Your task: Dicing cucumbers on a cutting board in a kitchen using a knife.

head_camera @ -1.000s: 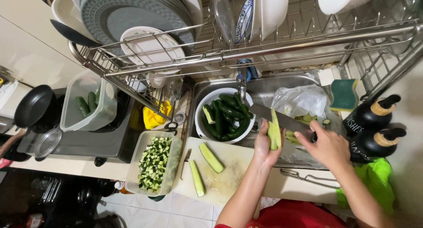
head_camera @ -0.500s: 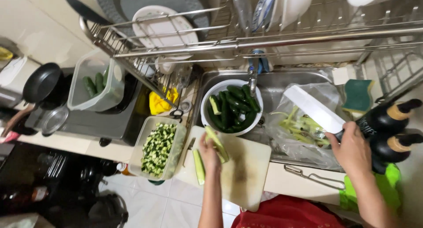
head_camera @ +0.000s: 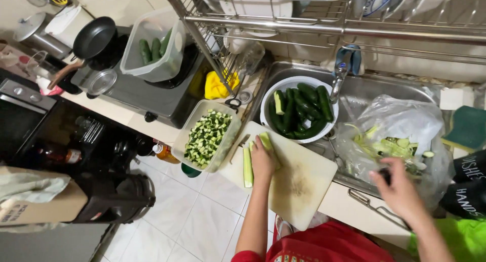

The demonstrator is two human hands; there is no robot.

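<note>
Two cucumber strips (head_camera: pixel 247 167) under left hand (head_camera: pixel 262 161)

The cutting board (head_camera: pixel 298 183) under the left hand (head_camera: pixel 262 161) looks like matt pale plastic, scuffed and rough at its middle. Behind it, the sink (head_camera: pixel 364 92) is brushed metal with a dull sheen. In the sink, the colander (head_camera: pixel 291 84) is white plastic, and the bag of peelings (head_camera: pixel 400 120) is thin, crinkled, glossy clear plastic. The cucumbers (head_camera: pixel 298 110) have smooth, shiny skin.
</note>
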